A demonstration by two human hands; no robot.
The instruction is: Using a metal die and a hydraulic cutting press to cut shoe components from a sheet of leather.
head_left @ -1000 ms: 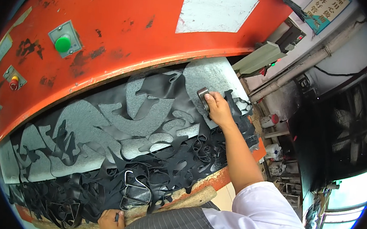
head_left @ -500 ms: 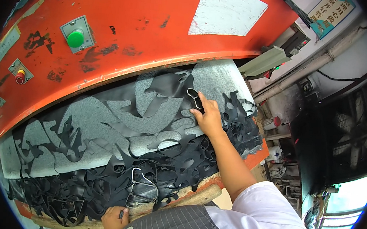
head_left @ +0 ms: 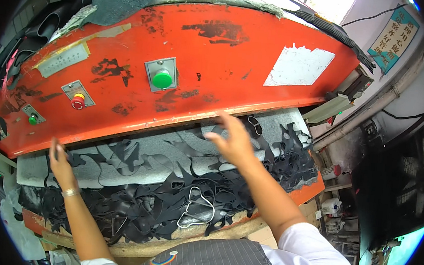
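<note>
My right hand, its thumb and fingers spread with nothing between them, hovers before the lower edge of the red machine head. Beside it, a small metal-edged cutting die stands on the pale cutting bed, among black leather offcuts. At the left end, my left hand is raised near the machine's lower edge, fingers stretched out and slightly blurred, with no object visible in it. A larger die with a bright outline lies on the scrap heap in front.
On the red face are a large green push button, a red knob and a small green button. A wooden rail runs along the near edge. To the right stands a dark fan.
My right hand has let go of the small die, which stays on the bed. My left hand has risen from the near rail to the machine's left side. The view has tilted up and left.
</note>
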